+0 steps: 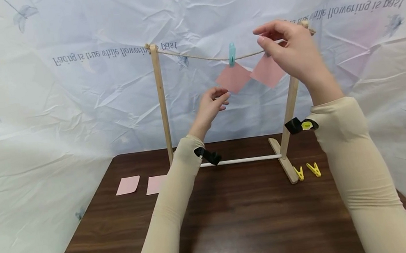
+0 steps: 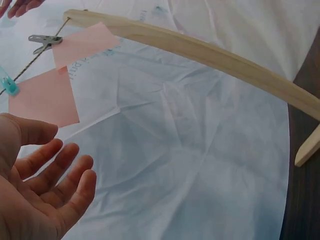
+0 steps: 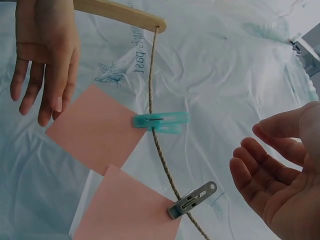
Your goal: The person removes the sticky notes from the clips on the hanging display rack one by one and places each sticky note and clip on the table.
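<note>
Two pink paper squares hang by their corners from a twine line (image 3: 151, 75). A teal clothespin (image 1: 231, 53) clips the left paper (image 1: 233, 78), and a grey clothespin (image 3: 192, 200) clips the right paper (image 1: 268, 72). My left hand (image 1: 213, 104) is just below the left paper's lower edge, fingers loosely bent and holding nothing; whether it touches the paper I cannot tell. Raised near the line's right end, my right hand (image 1: 285, 45) holds nothing, its fingers relaxed and apart from the grey clothespin in the right wrist view.
The line spans a wooden left post (image 1: 161, 102) and a right post (image 1: 289, 103), joined low by a white rod (image 1: 247, 160). Two pink papers (image 1: 128, 185) lie on the dark table (image 1: 235, 222) at left. Two yellow clothespins (image 1: 314, 169) lie by the right foot.
</note>
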### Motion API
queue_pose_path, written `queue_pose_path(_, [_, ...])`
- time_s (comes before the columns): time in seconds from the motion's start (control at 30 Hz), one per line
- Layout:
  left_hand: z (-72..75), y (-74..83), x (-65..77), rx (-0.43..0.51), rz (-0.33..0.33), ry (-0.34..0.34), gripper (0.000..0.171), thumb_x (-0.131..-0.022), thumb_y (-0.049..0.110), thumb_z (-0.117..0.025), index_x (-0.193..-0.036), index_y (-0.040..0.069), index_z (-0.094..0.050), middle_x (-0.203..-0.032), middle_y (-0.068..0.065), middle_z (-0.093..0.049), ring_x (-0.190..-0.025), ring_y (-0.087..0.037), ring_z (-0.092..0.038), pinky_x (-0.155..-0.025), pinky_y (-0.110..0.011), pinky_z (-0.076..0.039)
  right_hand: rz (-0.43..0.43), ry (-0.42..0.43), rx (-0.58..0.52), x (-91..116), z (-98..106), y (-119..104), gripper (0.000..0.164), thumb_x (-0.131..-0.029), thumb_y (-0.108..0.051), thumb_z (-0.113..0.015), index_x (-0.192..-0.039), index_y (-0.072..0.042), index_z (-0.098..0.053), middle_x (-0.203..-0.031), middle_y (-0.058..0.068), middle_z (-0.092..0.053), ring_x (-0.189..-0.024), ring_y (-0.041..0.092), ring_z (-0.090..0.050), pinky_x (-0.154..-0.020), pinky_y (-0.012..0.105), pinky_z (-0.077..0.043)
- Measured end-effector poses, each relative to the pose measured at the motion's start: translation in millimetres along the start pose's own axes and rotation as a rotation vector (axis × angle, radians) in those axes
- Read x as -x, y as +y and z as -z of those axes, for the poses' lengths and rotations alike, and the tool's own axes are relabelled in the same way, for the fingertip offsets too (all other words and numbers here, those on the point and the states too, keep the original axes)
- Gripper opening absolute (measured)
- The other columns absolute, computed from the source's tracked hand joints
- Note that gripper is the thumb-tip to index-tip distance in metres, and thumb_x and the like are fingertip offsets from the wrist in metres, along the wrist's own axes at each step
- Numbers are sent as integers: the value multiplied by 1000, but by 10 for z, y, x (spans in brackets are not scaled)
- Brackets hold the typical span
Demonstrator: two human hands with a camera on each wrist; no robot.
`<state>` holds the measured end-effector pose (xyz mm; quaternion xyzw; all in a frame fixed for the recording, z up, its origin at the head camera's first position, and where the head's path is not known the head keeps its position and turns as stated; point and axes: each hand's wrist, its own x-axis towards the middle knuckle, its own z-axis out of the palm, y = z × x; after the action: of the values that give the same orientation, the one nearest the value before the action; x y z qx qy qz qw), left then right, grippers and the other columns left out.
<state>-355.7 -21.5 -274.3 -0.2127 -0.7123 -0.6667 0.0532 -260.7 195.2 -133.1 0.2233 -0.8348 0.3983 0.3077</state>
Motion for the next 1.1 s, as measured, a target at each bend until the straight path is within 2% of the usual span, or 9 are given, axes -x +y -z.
queue_pose_path(0.1, [-21,8,-17,31,-16,4,29,-99,24,-67,-118,3,-65,-114,-10,-70,-107,-40,-64,-87,-41,-56,7,-11,4,-44,-17,4,32,-103,-27,-59,-130,-14,-68,-107,-6,-62,-91,7,-55,-79,21,-42])
queue_pose_path(0.23, [-22,24,-24,39,-37,6,25,-100,25,-66,-114,4,-67,-109,-10,-71,-104,-40,-65,-84,-37,-57,3,-32,-2,-98,-49,-21,32,-103,-28,-58,-130,-15,-68,-108,-4,-62,-94,9,-55,-83,21,-42])
queue_pose_path(0.33, [-17,39,-18,40,-50,11,23,-101,23,-64,-110,2,-67,-107,-11,-72,-100,-39,-66,-84,-40,-57,6,-55,4,-142,-83,-29,32,-103,-28,-58,-131,-15,-68,-108,-4,-62,-96,10,-55,-82,22,-41])
queue_pose_path(0.47, [1,49,-1,49,-56,24,20,-100,21,-65,-105,2,-67,-103,-12,-72,-88,-30,-68,-86,-46,-56,0,-87,26,-191,-138,-21,34,-103,-30,-56,-132,-14,-67,-109,-3,-61,-97,10,-56,-77,23,-40])
queue_pose_path(0.57, [24,55,14,47,-62,34,18,-100,20,-66,-103,3,-67,-100,-9,-72,-82,-22,-67,-81,-40,-57,-35,-116,52,-222,-177,-16,38,-104,-33,-55,-135,-14,-64,-118,2,-62,-103,11,-57,-80,23,-42])
queue_pose_path(0.67, [51,74,34,41,-75,41,18,-100,20,-65,-103,3,-67,-98,-7,-71,-81,-23,-67,-74,-31,-56,-73,-146,72,-262,-216,-7,41,-104,-35,-54,-139,-15,-61,-131,6,-62,-115,17,-59,-86,25,-45])
queue_pose_path(0.77, [82,89,52,41,-85,48,18,-100,19,-65,-104,2,-67,-96,-6,-70,-83,-28,-66,-71,-28,-55,-98,-182,84,-300,-261,7,44,-104,-36,-52,-143,-15,-58,-141,7,-59,-126,23,-57,-95,33,-47])
queue_pose_path(0.93, [122,115,70,47,-84,53,17,-100,17,-65,-106,1,-66,-95,-6,-69,-86,-37,-65,-70,-28,-55,-129,-249,99,-337,-321,50,51,-105,-38,-49,-150,-15,-49,-149,8,-52,-136,26,-49,-108,47,-43])
queue_pose_path(1.1, [157,149,75,39,-97,52,17,-100,16,-64,-106,1,-66,-92,-5,-68,-89,-42,-64,-72,-32,-56,-153,-308,74,-368,-367,90,55,-106,-36,-49,-155,-13,-40,-153,9,-47,-138,26,-47,-110,47,-40])
